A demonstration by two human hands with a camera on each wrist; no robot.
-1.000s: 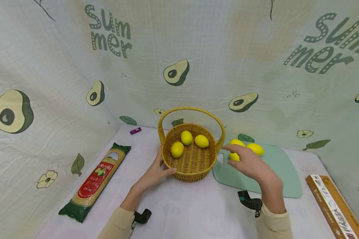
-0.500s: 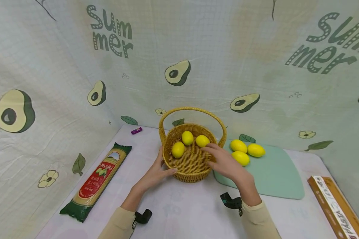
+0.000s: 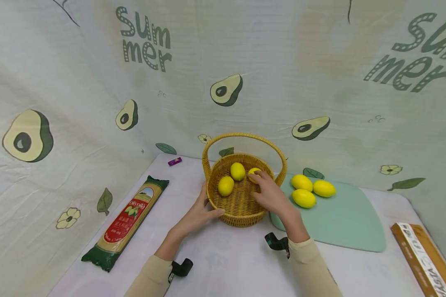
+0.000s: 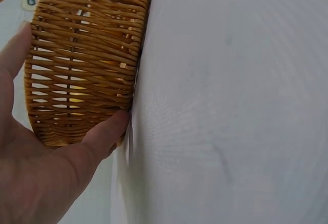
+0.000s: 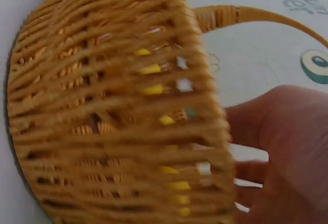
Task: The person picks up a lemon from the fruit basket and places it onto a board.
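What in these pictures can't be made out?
Head: right hand covers part of one lemon; whether it's gripped is unclear.
Head: brown box, cut off by the bottom edge.
Head: purple item, markings too small to read.
Right wrist: basket hides the fingertips; its weave is blurred.

1. Pale cloth walls (image 3: pixel 267 53) fill the back and sides, wrinkled at the left.
2. They carry printed avocados (image 3: pixel 28 135), leaves (image 3: pixel 105 201), flowers (image 3: pixel 68 218) and "summer" lettering (image 3: pixel 148 55), upper left and upper right.
3. A whitish table (image 3: pixel 230 260) spans the lower middle.
4. Light falls soft, with faint shadows.
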